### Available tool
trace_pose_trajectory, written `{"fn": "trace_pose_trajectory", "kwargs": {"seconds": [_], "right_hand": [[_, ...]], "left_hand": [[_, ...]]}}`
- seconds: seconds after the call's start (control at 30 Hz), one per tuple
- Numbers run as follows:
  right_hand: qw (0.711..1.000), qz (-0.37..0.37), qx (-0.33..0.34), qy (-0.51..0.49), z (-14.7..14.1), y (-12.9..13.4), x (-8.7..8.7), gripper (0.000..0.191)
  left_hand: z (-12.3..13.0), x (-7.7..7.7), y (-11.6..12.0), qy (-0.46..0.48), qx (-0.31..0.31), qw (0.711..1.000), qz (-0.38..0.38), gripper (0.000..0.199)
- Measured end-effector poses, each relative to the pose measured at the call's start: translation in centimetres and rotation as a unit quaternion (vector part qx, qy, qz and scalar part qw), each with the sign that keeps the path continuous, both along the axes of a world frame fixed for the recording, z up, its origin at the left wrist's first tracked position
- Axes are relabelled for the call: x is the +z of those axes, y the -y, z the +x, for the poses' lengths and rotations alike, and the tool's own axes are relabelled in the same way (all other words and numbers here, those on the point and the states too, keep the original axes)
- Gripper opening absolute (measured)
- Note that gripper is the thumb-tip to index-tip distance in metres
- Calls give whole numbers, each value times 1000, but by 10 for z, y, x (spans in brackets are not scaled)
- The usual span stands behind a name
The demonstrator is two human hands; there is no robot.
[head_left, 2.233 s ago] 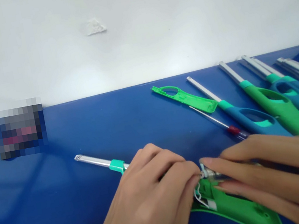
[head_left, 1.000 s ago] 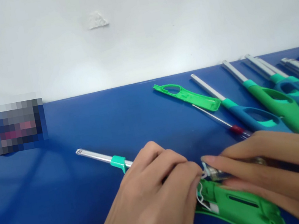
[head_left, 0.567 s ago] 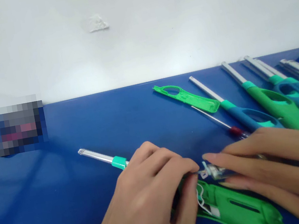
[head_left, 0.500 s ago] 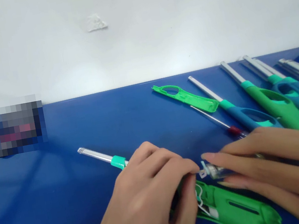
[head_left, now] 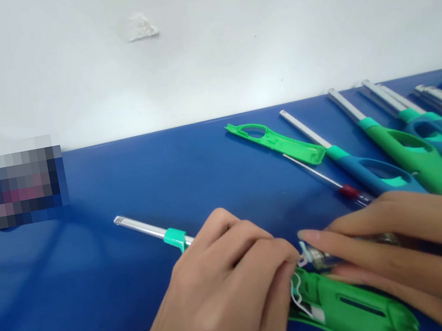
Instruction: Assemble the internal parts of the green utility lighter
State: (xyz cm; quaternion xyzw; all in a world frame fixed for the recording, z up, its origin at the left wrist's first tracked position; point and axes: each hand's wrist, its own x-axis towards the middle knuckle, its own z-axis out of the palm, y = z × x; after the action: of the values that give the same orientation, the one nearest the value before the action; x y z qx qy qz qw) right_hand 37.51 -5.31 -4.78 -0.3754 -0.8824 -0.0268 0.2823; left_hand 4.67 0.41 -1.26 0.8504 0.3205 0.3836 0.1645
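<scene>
My left hand (head_left: 229, 284) is closed in a pinch, thumb and forefinger meeting at a small pale fitting; what they hold is hidden. Between the fingers of my right hand (head_left: 404, 236) is a small clear fuel tank (head_left: 325, 257) with a metal valve end and a light blue lever, pointing at my left fingertips. Below both hands lies an open green lighter half-shell (head_left: 356, 301), with a thin white wavy tube (head_left: 297, 294) in it. A silver lighter barrel (head_left: 140, 227) with a teal collar sticks out beyond my left hand, which hides the part between.
A loose green shell half (head_left: 277, 143) lies on the blue table (head_left: 141, 174), beside a screwdriver (head_left: 347, 190) with a red and clear handle. Several assembled lighters (head_left: 419, 153) line the right. A blurred-out object (head_left: 21, 186) stands at left, before a white wall (head_left: 202, 60).
The view has shifted slightly. Both hands keep their grips, and the tank's valve end stays close to my left fingertips, now tilted a little differently.
</scene>
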Motion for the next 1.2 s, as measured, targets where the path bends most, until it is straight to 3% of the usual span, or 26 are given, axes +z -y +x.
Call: {"fn": "trace_pose_trajectory", "kwargs": {"seconds": [0.13, 0.33, 0.5, 0.57, 0.67, 0.8, 0.9, 1.2], "right_hand": [[1000, 11, -7, 9, 4, 5, -2, 57], [999, -1, -18, 43, -14, -6, 20, 50], [998, -1, -27, 62, -20, -13, 29, 48], [997, -2, -21, 73, -12, -13, 25, 51], [999, -1, -24, 46, 5, -7, 9, 54], [1000, 5, -27, -4, 23, 10, -16, 50], [1000, 3, -26, -6, 28, 18, -25, 48], [998, -11, -21, 57, 5, -10, 7, 59]], "left_hand": [[1, -1, 2, -3, 11, 1000, 25, 23], [2, -4, 4, 10, 23, 998, 64, 27], [1, 4, 3, -6, 23, 999, 40, 20], [2, 10, 2, -10, -2, 1000, 28, 22], [4, 16, 0, -17, 16, 1000, -19, 25], [5, 13, 0, 11, 23, 1000, -17, 29], [5, 10, -1, -4, 22, 999, -27, 28], [4, 14, 2, -12, 16, 1000, -18, 29]]}}
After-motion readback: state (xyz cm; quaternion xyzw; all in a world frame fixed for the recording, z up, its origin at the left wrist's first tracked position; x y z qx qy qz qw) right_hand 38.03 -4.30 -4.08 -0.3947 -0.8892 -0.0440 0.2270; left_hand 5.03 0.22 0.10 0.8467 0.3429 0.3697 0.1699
